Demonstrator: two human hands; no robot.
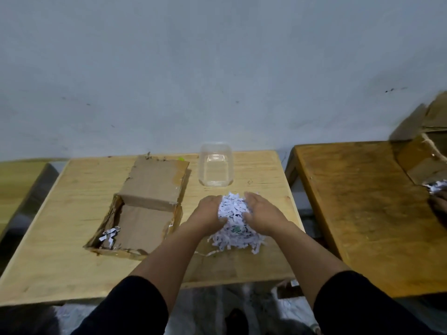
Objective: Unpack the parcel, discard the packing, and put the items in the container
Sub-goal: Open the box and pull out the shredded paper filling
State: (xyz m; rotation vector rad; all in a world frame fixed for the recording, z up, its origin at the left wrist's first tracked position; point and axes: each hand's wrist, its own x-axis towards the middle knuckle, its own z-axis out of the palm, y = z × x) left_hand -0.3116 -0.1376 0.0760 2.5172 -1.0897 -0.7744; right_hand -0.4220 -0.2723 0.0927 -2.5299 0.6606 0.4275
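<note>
A bundle of white shredded paper point(234, 222) sits on the light wooden table point(60, 262), right of centre. My left hand point(208, 215) holds its left side and my right hand point(262, 213) holds its right side, fingers curled into the shreds. Whatever is inside the bundle is hidden. The open cardboard parcel point(142, 209) lies to the left with its flap folded back; a few paper strips point(110, 234) rest in its near corner. A clear plastic container point(215, 165), with nothing in it, stands at the table's far edge, just beyond the bundle.
A darker wooden table point(362, 213) stands to the right with another cardboard box point(425, 155) and shreds on it; someone else's hand point(439, 204) shows at the right edge. Loose strips trail onto the table in front of the bundle. A grey wall rises behind.
</note>
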